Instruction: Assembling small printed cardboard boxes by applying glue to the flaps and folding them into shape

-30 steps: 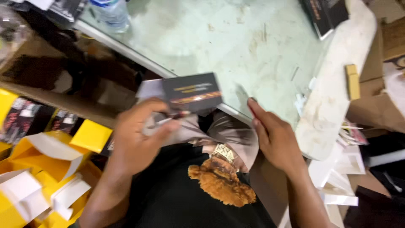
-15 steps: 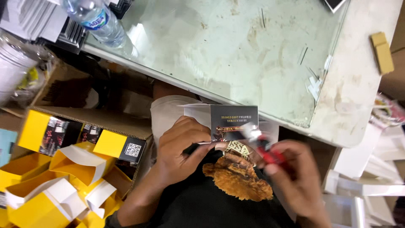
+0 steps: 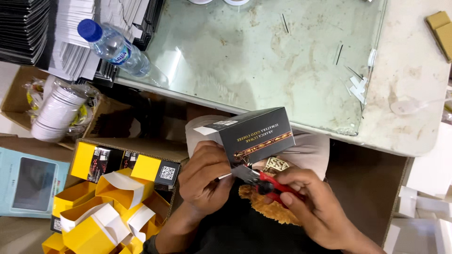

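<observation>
My left hand [image 3: 205, 176] holds a dark grey carton box [image 3: 256, 134] with a gold band, tilted, over my lap just below the table edge. My right hand [image 3: 310, 202] grips a small red-handled cutter [image 3: 263, 181], whose metal jaws touch the lower edge of the box near my left thumb. A white flap [image 3: 205, 130] sticks out at the box's left end. Under my hands are a black shirt and a brown fuzzy patch [image 3: 270, 209].
A glass-topped table [image 3: 263, 61] lies ahead with a water bottle [image 3: 113, 46] at its left and paper scraps [image 3: 360, 84] at right. Stacks of flat cartons [image 3: 28, 28] sit far left. Yellow boxes [image 3: 108, 202] fill a cardboard case; stacked white lids [image 3: 59, 110] beside it.
The view shifted downward and left. My right hand picked up the red cutter and brought it to the box's lower edge; my left hand turned the box so its long face shows.
</observation>
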